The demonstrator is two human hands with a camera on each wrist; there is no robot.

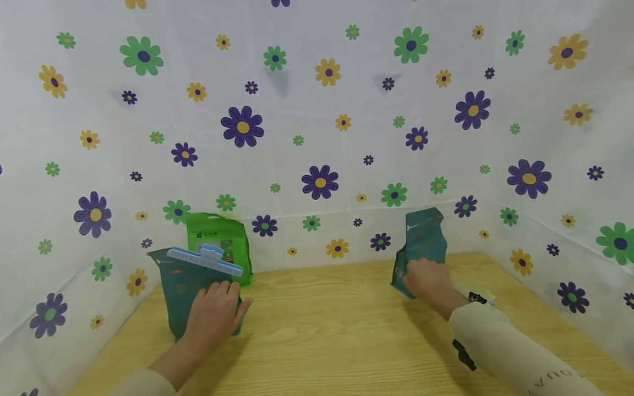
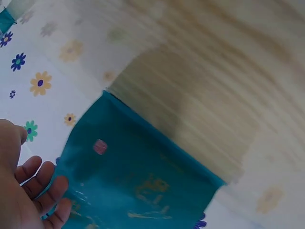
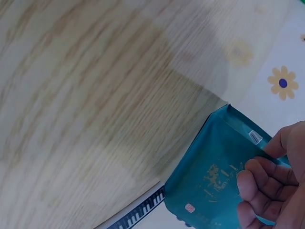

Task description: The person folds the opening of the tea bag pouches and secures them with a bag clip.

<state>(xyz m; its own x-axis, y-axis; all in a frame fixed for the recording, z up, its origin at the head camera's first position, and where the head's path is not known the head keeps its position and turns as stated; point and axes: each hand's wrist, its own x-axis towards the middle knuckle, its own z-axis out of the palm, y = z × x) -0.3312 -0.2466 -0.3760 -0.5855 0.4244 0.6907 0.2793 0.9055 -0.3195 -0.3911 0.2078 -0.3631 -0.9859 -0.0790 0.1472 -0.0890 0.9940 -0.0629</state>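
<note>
My left hand (image 1: 213, 311) is at the front of a teal pouch (image 1: 185, 291) standing on the left of the table. A pale blue bag clip (image 1: 205, 260) lies across that pouch's top. In the left wrist view the left hand's fingers (image 2: 50, 191) are loosely bent at the pouch's side, with the thumb apart. My right hand (image 1: 428, 280) pinches the side edge of a second teal pouch (image 1: 425, 236) at the right. Its thumb and fingers (image 3: 267, 179) show at that edge in the right wrist view. The second pouch stands upright and no clip shows on its top.
A bright green pouch (image 1: 220, 231) stands behind the left teal pouch, against the flower-patterned sheet (image 1: 322, 137). In the right wrist view a black-and-white ridged strip (image 3: 138, 210) lies beside the right pouch. The wooden tabletop (image 1: 322, 330) spans between both hands.
</note>
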